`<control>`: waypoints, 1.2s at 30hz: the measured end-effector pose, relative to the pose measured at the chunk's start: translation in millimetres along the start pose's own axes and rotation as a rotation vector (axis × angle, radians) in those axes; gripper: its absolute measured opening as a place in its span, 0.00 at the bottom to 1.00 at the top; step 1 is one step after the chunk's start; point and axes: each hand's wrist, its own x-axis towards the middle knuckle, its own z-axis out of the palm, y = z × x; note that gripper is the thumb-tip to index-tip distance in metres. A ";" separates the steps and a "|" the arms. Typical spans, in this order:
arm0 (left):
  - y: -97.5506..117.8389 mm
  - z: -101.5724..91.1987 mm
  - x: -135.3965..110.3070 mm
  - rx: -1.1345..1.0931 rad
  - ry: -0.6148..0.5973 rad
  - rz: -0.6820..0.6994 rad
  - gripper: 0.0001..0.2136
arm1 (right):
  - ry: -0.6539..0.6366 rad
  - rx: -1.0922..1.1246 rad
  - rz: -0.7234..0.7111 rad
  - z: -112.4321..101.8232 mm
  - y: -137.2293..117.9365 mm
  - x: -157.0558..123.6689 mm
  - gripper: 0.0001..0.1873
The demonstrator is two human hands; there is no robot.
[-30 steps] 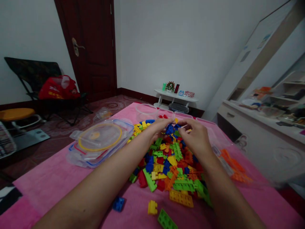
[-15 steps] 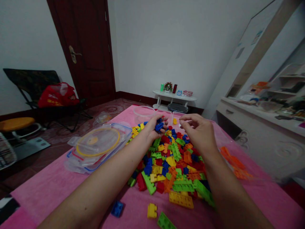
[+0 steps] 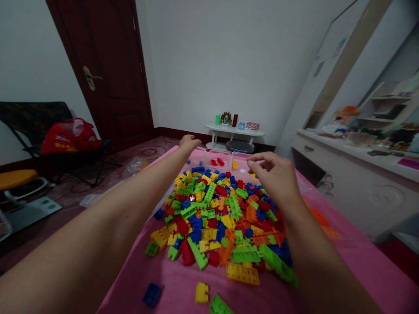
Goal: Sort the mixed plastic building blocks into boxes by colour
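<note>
My left hand (image 3: 190, 144) reaches out over the far left side of a pink-covered table, above a clear plastic box. Its thumb is stretched out to the right, the other fingers are partly hidden, and no brick shows in it. Small blue bricks (image 3: 200, 163) lie below it, slightly blurred. My right hand (image 3: 271, 170) hovers above the right side of a large heap of toy building bricks (image 3: 219, 213). Its fingers are loosely curled, thumb and fingertips a little apart, with nothing visible between them. The heap mixes green, red, blue, yellow and orange bricks.
A clear compartment holds red bricks (image 3: 217, 162); the one beside it holds yellow bricks (image 3: 235, 165). A blue brick (image 3: 151, 295), a yellow brick (image 3: 202, 292) and a green brick (image 3: 220, 304) lie near the front. Orange bricks (image 3: 321, 220) lie right of my right forearm.
My left hand has moved away from the heap to the far left, and the blue bricks it held no longer show in it. My right hand stays nearly in place.
</note>
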 end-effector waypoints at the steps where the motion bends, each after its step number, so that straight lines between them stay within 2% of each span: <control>1: -0.6 3.7 -7.9 0.035 -0.016 0.056 0.20 | -0.011 -0.020 0.009 -0.2 1.5 0.4 0.08; 4: 3.5 14.4 -45.4 0.180 -0.186 0.246 0.15 | -0.080 -0.115 0.027 1.7 5.8 0.6 0.08; 6: 8.8 16.4 -76.8 0.384 -0.314 0.343 0.15 | -0.158 -0.211 0.021 4.5 9.3 -0.3 0.08; 10: 16.8 6.8 -126.0 0.866 -0.416 0.396 0.19 | -0.353 -0.444 0.026 9.5 19.7 -4.8 0.12; 12: 17.9 0.8 -135.4 0.968 -0.476 0.373 0.23 | -0.460 -0.545 0.031 11.1 25.5 -8.3 0.16; 15: 16.2 -3.5 -137.2 1.012 -0.547 0.358 0.25 | -0.595 -0.614 0.023 14.1 33.1 -14.2 0.22; 18: 12.8 -2.8 -136.9 1.012 -0.576 0.421 0.23 | -0.690 -0.668 0.052 18.6 38.1 -18.8 0.21; 21: 8.6 -1.7 -136.9 0.973 -0.558 0.485 0.21 | -0.707 -0.728 0.085 20.5 38.5 -19.5 0.19; 25: 2.6 -1.9 -129.2 0.827 -0.574 0.503 0.19 | -0.555 -0.745 0.103 11.9 26.2 -13.2 0.17; 28: 0.5 -0.6 -121.4 0.609 -0.543 0.464 0.18 | -0.473 -0.623 0.108 4.6 11.6 -7.7 0.14; 30: 1.5 1.2 -119.3 0.336 -0.534 0.337 0.18 | -0.426 -0.456 0.099 5.4 4.9 -6.4 0.11; 32: 4.3 3.0 -120.4 -0.030 -0.557 0.176 0.18 | -0.321 -0.235 0.124 12.0 2.5 -7.3 0.08; 34: 8.3 4.5 -123.9 -0.365 -0.584 0.064 0.20 | -0.186 0.031 0.225 21.9 2.5 -10.0 0.07; 36: 11.9 6.5 -128.9 -0.575 -0.584 0.021 0.22 | -0.115 0.321 0.369 32.1 2.2 -13.6 0.11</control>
